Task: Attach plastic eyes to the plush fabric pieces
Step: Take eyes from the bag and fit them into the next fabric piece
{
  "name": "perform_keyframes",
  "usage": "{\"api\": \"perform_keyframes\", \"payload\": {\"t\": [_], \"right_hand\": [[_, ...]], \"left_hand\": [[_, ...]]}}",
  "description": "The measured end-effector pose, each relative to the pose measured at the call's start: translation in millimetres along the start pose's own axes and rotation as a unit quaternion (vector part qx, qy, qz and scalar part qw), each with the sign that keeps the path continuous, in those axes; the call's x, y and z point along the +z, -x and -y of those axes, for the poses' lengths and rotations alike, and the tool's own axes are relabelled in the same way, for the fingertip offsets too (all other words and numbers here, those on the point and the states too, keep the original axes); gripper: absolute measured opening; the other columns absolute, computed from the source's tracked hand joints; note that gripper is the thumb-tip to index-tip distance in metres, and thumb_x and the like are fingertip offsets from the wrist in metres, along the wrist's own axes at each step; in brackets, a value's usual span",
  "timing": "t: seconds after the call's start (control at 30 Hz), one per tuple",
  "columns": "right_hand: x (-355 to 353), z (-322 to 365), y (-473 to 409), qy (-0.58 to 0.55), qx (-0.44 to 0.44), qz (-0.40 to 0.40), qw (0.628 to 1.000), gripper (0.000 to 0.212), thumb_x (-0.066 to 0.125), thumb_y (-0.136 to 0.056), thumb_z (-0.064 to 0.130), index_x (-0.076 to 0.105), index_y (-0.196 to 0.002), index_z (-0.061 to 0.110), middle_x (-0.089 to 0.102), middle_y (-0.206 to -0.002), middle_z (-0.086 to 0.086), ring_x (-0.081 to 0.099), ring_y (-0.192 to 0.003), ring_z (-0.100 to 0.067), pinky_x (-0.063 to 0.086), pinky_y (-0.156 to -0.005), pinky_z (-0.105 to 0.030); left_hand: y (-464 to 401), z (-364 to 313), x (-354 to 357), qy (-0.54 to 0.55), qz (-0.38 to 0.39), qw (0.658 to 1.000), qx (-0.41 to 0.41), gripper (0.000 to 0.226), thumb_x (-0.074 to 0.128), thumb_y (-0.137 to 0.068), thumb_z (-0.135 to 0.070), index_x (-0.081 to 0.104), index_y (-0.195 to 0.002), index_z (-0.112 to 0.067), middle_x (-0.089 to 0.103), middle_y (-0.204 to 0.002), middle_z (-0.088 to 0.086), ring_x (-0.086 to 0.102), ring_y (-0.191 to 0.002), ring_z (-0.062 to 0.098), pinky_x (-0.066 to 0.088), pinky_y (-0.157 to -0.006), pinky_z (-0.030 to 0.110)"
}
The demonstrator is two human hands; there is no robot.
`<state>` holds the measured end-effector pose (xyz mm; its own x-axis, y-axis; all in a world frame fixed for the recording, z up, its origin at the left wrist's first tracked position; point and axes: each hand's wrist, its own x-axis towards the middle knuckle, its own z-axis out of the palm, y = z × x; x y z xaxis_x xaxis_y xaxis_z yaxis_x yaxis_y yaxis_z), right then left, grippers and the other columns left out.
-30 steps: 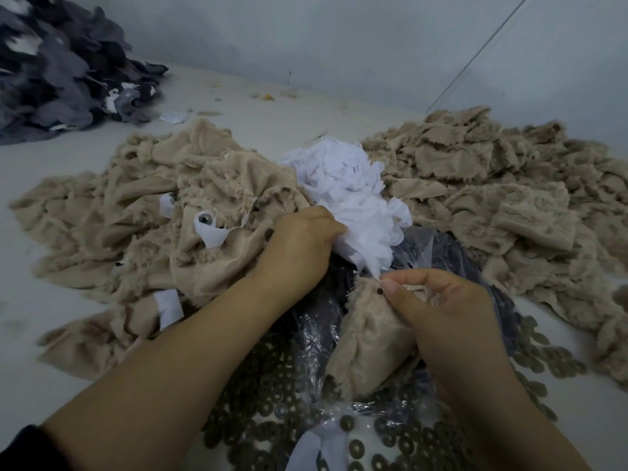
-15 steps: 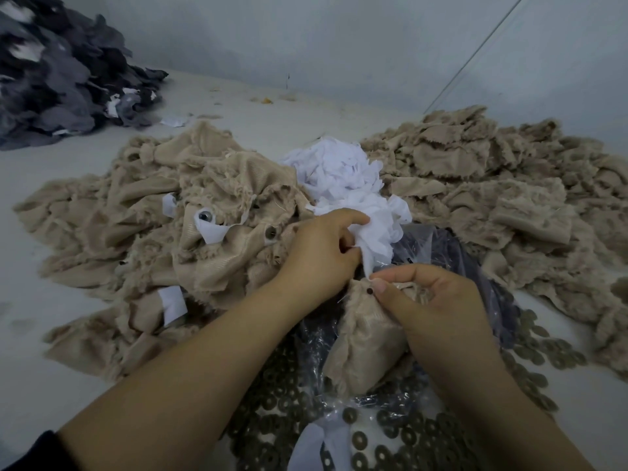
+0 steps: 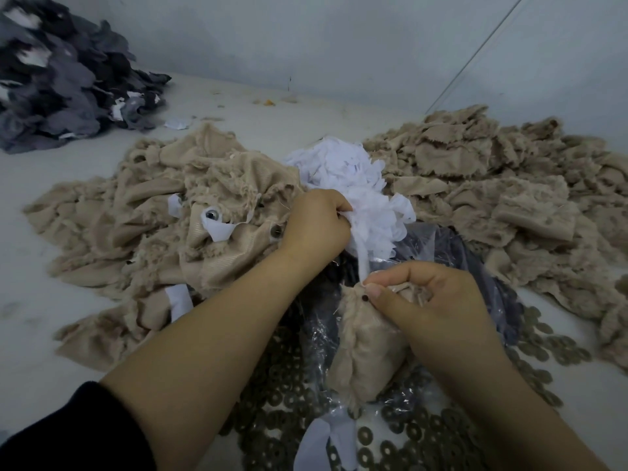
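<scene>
The left hand (image 3: 316, 226) pinches a white strip (image 3: 362, 263) out of the white scraps (image 3: 353, 185), and it runs down-right to the right hand (image 3: 418, 294), which grips the plush piece (image 3: 360, 351) hanging upright, its eye (image 3: 365, 298) just beside the thumb.

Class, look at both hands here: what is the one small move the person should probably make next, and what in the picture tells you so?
Probably draw the left hand back toward the right hand, bringing one white patch over the dark eye post. The left hand pinches a strip pulled from the white patch pile, while the right hand holds the tan plush piece with the post poking through.
</scene>
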<state>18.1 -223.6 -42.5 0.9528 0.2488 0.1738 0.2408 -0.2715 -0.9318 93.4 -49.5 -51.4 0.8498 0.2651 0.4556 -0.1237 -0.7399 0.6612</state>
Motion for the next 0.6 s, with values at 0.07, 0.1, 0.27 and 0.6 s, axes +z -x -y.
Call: {"api": "perform_keyframes", "payload": {"t": [0.07, 0.1, 0.27, 0.6], "right_hand": [[2, 5, 4, 0.005, -0.016, 0.068, 0.998, 0.02, 0.081, -0.077, 0.012, 0.078, -0.074, 0.032, 0.076, -0.077, 0.011, 0.07, -0.079, -0.005, 0.052, -0.073, -0.011], [4, 6, 6, 0.012, -0.022, 0.099, 0.995, 0.023, 0.081, -0.077, 0.011, 0.078, -0.075, 0.034, 0.076, -0.077, 0.012, 0.07, -0.08, -0.004, 0.052, -0.075, -0.01], [7, 1, 4, 0.052, -0.013, 0.071, 0.996, 0.024, 0.081, -0.078, 0.013, 0.076, -0.07, 0.034, 0.075, -0.077, 0.016, 0.069, -0.08, 0.0, 0.049, -0.073, -0.008], [9, -4, 2, 0.09, -0.062, 0.042, 0.993, 0.02, 0.081, -0.078, 0.014, 0.075, -0.069, 0.031, 0.073, -0.078, 0.02, 0.067, -0.081, 0.003, 0.046, -0.074, -0.004]], "left_hand": [[-8, 1, 2, -0.011, -0.003, 1.0, -0.006, 0.021, 0.058, -0.079, 0.005, 0.076, -0.088, -0.001, 0.074, -0.09, 0.014, 0.066, -0.083, 0.025, 0.047, -0.067, 0.024], [-11, 1, 4, -0.015, -0.002, 1.0, -0.011, 0.02, 0.058, -0.08, 0.005, 0.076, -0.088, -0.001, 0.074, -0.089, 0.014, 0.066, -0.083, 0.027, 0.045, -0.066, 0.024], [-3, 4, 3, 0.011, 0.072, 0.997, 0.005, 0.049, 0.056, -0.084, 0.004, 0.06, -0.131, -0.009, 0.068, -0.091, 0.003, 0.061, -0.079, 0.009, 0.038, -0.068, 0.002], [63, 10, -44, 0.339, 0.171, 0.925, -0.021, 0.038, 0.059, -0.091, -0.001, 0.063, -0.121, -0.024, 0.073, -0.085, -0.001, 0.068, -0.079, 0.019, 0.055, -0.062, 0.036]]}}
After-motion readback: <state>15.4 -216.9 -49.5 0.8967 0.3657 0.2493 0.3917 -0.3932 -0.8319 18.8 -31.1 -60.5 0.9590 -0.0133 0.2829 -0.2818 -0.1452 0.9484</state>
